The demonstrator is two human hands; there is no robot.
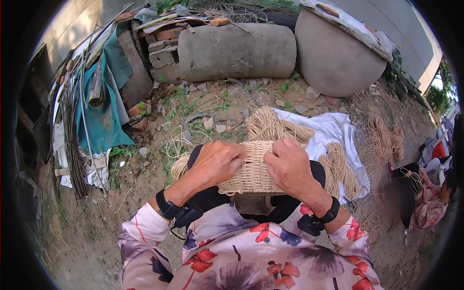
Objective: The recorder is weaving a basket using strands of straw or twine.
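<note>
A half-woven straw basket (254,170) rests on my lap, its pale plaited wall facing up. My left hand (216,163) grips its left side, fingers curled over the top edge. On the right side, my right hand (289,166) pinches the weave near the rim. Loose straw cords (270,126) fan out from the basket's far edge toward the ground. Both wrists wear black bands.
A white cloth (333,130) on the dirt carries bundles of straw cord (338,169). More coils (384,140) lie to the right near another seated person (427,193). Behind are a concrete cylinder (237,50), a large round jar (333,58), bricks and a teal tarp (104,111).
</note>
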